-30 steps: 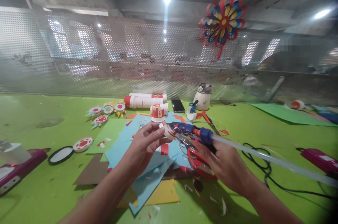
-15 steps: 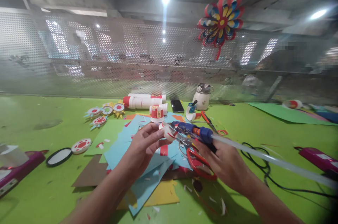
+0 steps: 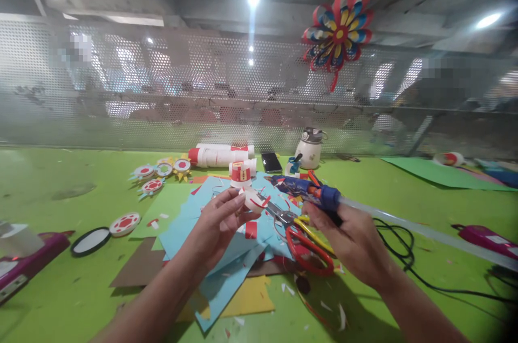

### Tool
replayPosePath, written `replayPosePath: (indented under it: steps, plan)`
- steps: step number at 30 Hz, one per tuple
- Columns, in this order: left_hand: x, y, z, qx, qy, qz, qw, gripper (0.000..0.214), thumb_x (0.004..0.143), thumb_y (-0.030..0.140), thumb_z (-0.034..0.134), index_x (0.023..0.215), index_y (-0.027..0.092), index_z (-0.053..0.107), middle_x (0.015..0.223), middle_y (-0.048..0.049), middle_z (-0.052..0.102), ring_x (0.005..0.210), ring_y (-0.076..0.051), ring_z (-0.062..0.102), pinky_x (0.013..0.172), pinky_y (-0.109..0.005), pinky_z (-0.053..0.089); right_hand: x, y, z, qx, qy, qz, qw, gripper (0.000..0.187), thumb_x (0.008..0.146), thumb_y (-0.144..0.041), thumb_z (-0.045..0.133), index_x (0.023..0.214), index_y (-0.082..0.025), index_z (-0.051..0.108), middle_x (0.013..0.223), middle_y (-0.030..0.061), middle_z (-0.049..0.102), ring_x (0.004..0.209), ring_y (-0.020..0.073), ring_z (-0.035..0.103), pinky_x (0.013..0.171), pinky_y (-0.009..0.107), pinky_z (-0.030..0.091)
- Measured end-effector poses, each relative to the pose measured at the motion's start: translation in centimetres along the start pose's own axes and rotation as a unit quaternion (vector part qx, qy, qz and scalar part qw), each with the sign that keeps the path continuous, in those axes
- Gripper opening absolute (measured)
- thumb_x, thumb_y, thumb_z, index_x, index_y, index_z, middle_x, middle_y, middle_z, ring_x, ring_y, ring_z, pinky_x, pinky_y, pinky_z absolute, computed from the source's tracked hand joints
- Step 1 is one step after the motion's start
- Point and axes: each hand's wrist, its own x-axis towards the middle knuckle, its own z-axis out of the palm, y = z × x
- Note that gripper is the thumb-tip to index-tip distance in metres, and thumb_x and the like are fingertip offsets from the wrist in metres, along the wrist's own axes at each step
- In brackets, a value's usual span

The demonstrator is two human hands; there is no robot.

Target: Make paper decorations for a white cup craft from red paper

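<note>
Between the fingers of my left hand is a small white cut paper cup piece with red edging. My right hand is wrapped round the handle of a blue hot glue gun, a long clear glue stick jutting from its back. The gun's nozzle points left, above and apart from the cup piece. Below it, scissors with red and yellow handles lie on blue paper. A red and white paper cup stands upside down just beyond my left hand.
Several round paper ornaments lie at the left near a black-rimmed disc. Stacked cups, a phone and a bottle line the back. A black cord and a purple power strip are at right.
My right hand has drawn the glue gun right and slightly up, away from the cup piece. My left hand has shifted slightly left, still holding the piece.
</note>
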Motion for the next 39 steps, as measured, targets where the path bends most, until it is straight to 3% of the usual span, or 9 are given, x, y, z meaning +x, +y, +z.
replayPosePath:
  steps: [4,9,12,15,18,25,33,39]
  plan:
    - [0.2,-0.2,-0.4,0.004,-0.002,0.005,1.000,0.012,0.081,0.021,0.061,0.089,0.012,0.062,0.093,-0.0078,0.062,0.082,-0.017,0.060,0.081,-0.035,0.049,0.1,-0.2,-0.1,0.036,-0.030,0.001,0.999,0.031,0.090,-0.037,0.047,0.095,-0.014,0.066,0.069,0.0038,0.066,0.059,0.0162,0.059,0.056,0.028,0.051]
    - [0.2,-0.3,-0.6,0.008,-0.006,0.011,1.000,0.011,0.082,0.020,0.060,0.089,0.012,0.062,0.092,-0.0071,0.062,0.082,-0.016,0.060,0.080,-0.032,0.049,-0.1,-0.4,0.1,0.076,-0.044,-0.014,0.996,0.028,0.091,-0.035,0.047,0.104,-0.016,0.064,0.087,0.0055,0.070,0.073,0.0165,0.062,0.066,0.027,0.052]
    - [0.1,-0.2,-0.4,0.019,-0.016,0.011,1.000,0.016,0.081,0.020,0.061,0.095,0.012,0.061,0.097,-0.0091,0.062,0.084,-0.017,0.060,0.079,-0.032,0.049,-0.2,-0.4,0.3,0.068,-0.077,-0.013,0.995,0.028,0.092,-0.035,0.046,0.104,-0.017,0.064,0.085,0.0042,0.070,0.070,0.0153,0.062,0.061,0.025,0.051]
    - [-0.1,-0.1,-0.2,0.026,-0.019,0.013,0.999,0.019,0.081,0.021,0.062,0.097,0.011,0.060,0.099,-0.0106,0.062,0.084,-0.017,0.060,0.078,-0.032,0.049,-0.2,-0.3,0.6,0.044,-0.095,-0.025,0.994,0.028,0.093,-0.034,0.045,0.106,-0.018,0.063,0.090,0.0046,0.070,0.075,0.0158,0.063,0.067,0.026,0.051]
    - [-0.1,0.0,-0.1,0.030,-0.015,0.009,0.999,0.020,0.080,0.022,0.062,0.096,0.011,0.061,0.095,-0.0105,0.062,0.080,-0.016,0.060,0.077,-0.032,0.049,-0.3,-0.4,0.7,0.027,-0.089,-0.025,0.995,0.028,0.093,-0.035,0.045,0.106,-0.018,0.063,0.094,0.0060,0.070,0.079,0.0170,0.063,0.070,0.027,0.051]
    - [-0.1,0.0,0.0,0.018,-0.015,0.012,1.000,0.018,0.080,0.022,0.063,0.094,0.011,0.060,0.099,-0.0115,0.062,0.085,-0.018,0.060,0.079,-0.032,0.049,-0.4,-0.4,0.8,0.004,-0.061,-0.024,0.998,0.029,0.093,-0.036,0.042,0.091,-0.017,0.064,0.077,0.0055,0.069,0.064,0.0163,0.061,0.062,0.028,0.050]
    - [0.3,-0.3,-0.7,0.008,0.001,0.019,1.000,0.011,0.080,0.020,0.063,0.088,0.013,0.061,0.087,-0.0056,0.061,0.079,-0.015,0.061,0.082,-0.035,0.049,-0.1,-0.1,0.6,-0.005,-0.024,-0.015,1.000,0.033,0.091,-0.038,0.043,0.102,-0.014,0.063,0.089,0.0100,0.070,0.078,0.0206,0.065,0.066,0.030,0.052]
    - [0.6,0.0,-1.1,0.011,0.016,0.034,0.999,0.011,0.079,0.020,0.063,0.088,0.013,0.062,0.091,-0.0083,0.064,0.087,-0.020,0.061,0.085,-0.039,0.049,2.0,3.1,0.2,-0.072,-0.024,0.049,0.996,0.031,0.089,-0.037,0.047,0.102,-0.015,0.064,0.092,0.0097,0.070,0.082,0.0225,0.065,0.071,0.032,0.051]
